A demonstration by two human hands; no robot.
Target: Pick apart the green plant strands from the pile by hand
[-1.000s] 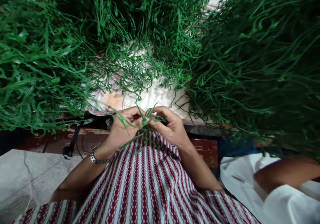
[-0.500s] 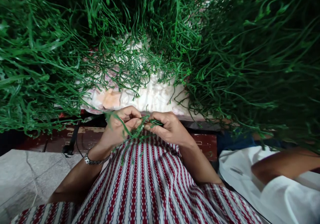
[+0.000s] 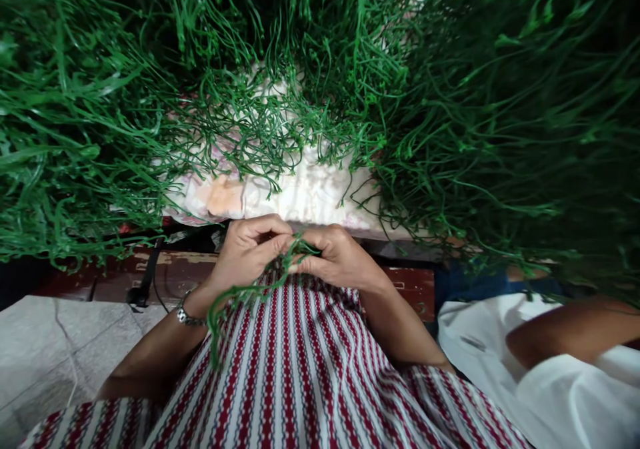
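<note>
My left hand (image 3: 247, 252) and my right hand (image 3: 340, 257) meet over my lap, fingertips pinched together on a small bunch of thin green strands (image 3: 250, 294). The strands trail down and left from my fingers across my red-and-white striped cloth (image 3: 295, 375). A metal bracelet (image 3: 186, 315) circles my left wrist. Big heaps of the same green strands (image 3: 90, 115) rise in front and on both sides, close above my hands.
A pale patterned cloth (image 3: 280, 195) lies under the heaps straight ahead. A dark red wooden edge (image 3: 170, 272) with a black cable runs below it. Grey floor (image 3: 45, 355) is at lower left. Another person's arm (image 3: 575, 332) in white cloth rests at lower right.
The bunch between my fingers has swung down and to the left, and now hangs over the striped cloth. Both hands stay together, shifted slightly lower.
</note>
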